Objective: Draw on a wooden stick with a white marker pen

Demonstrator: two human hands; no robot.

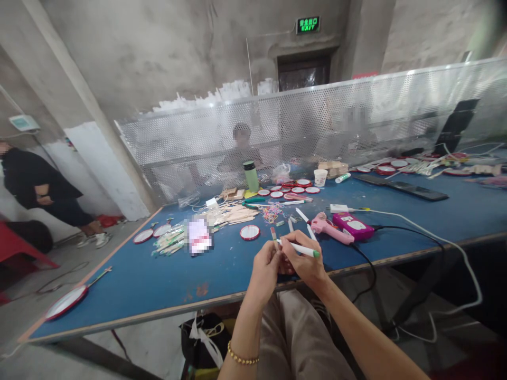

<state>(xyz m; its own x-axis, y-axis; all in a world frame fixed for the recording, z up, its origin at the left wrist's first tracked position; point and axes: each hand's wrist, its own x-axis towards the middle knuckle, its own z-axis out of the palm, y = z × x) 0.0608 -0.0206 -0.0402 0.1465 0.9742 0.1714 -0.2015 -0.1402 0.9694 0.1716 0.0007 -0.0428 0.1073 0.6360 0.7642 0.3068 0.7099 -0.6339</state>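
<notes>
My right hand (307, 266) is closed around a white marker pen (299, 247) with a green end, its tip pointing left. Between the fingers of my left hand (264, 268) is a small wooden stick (273, 233) with a reddish part near its upper end. The marker's tip meets or almost meets the stick; fingers hide the exact contact. Just beyond my hands lie more white pens (302, 215). A round white disc with a red rim (250, 232) rests to the left of them.
A pink glue gun (330, 228) and a purple box (353, 226) with cables lie to the right. Wooden sticks (237, 213), coloured bands (273, 212), a green bottle (251, 177) and a paper cup (320, 177) stand farther back. A perforated metal screen (198, 142) edges the table.
</notes>
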